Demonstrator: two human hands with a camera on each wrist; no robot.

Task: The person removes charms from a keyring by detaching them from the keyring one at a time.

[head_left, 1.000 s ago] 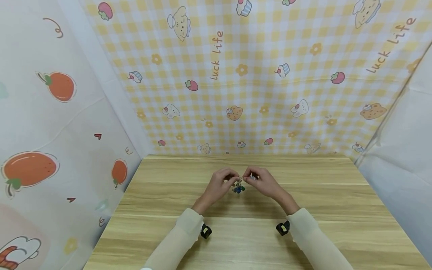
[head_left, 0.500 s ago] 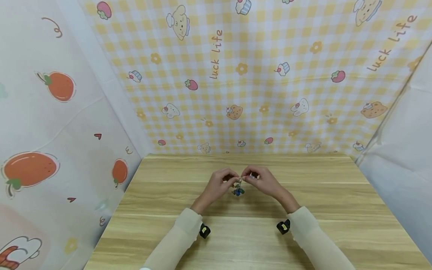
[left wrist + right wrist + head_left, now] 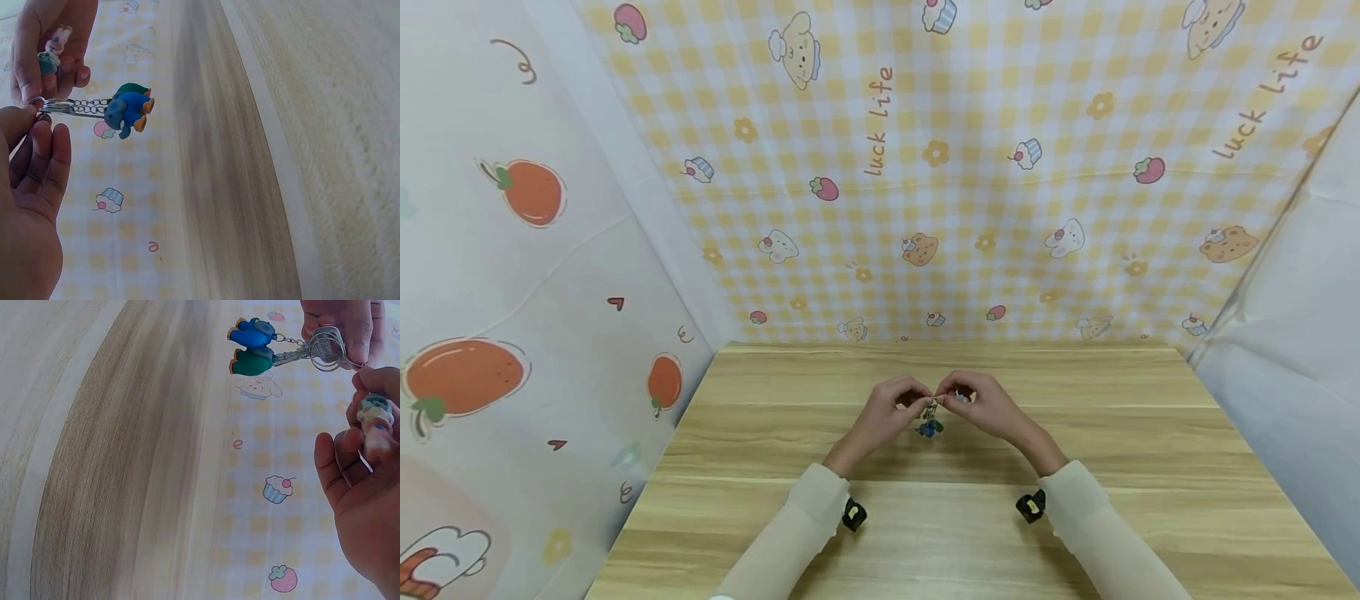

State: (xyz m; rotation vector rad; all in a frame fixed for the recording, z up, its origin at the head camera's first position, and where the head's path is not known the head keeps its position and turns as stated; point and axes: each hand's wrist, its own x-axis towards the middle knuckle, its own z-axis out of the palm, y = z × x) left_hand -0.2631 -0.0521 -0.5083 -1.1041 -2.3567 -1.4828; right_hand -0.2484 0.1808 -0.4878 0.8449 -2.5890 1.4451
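Note:
In the head view my left hand and right hand meet fingertip to fingertip above the table. The left thumb and fingers pinch a silver split key ring. From that ring hang a key and two small elephant charms, one blue and one green, on short chains. The right thumb and index finger pinch at the ring's edge. Against the right hand's curled fingers sits a small figurine keychain in pink, white and teal. Fingertips hide the spot where it meets the ring.
The wood-grain table spreads out under both forearms. Behind it hangs a yellow checked cloth, with a pale printed cloth on the left. Black wrist cameras are strapped under the cream sleeves.
Both hands stay nearly in place, fingertips still together at the ring. The hanging elephant charms sit slightly lower than one second ago.

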